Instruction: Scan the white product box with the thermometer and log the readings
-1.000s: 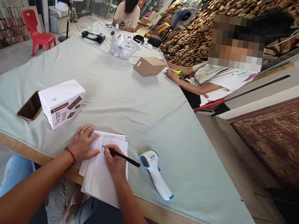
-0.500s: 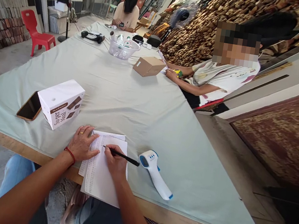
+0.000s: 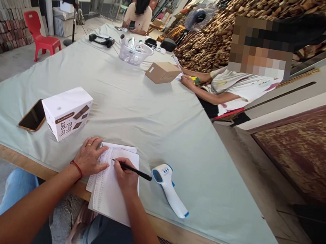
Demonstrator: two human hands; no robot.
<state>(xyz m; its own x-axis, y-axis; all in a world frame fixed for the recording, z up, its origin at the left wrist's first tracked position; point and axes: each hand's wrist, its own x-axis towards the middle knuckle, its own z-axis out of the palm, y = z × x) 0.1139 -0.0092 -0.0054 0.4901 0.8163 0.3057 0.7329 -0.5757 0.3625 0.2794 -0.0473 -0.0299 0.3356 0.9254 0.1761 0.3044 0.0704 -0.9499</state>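
Observation:
A black pen (image 3: 139, 172) is gripped in my right hand (image 3: 126, 176), its tip touching the paper. Beneath lies a white notepad (image 3: 111, 204) with a column of small handwriting down its left side, sticking out past the table's front edge. My left hand (image 3: 91, 157) rests flat with fingers spread, partly on the notepad's left edge and partly on the cloth. Right of the pen lies a white and blue infrared thermometer (image 3: 170, 190). To the left, a white printed box (image 3: 67, 111) stands beside a dark smartphone (image 3: 33, 116) with a gold-brown edge.
A light green cloth (image 3: 122, 107) covers the table. Farther back are a brown cardboard box (image 3: 163, 72), a clear plastic basket (image 3: 133, 55) with bottles, and a black headset (image 3: 100, 41). One person (image 3: 230, 87) sits at the right, another (image 3: 139, 17) at the far end. A red chair (image 3: 40, 36) stands left.
Both my hands and the pen look almost unmoved. The person at the far end has raised a dark handheld object slightly, and the person at the right has shifted their head a little.

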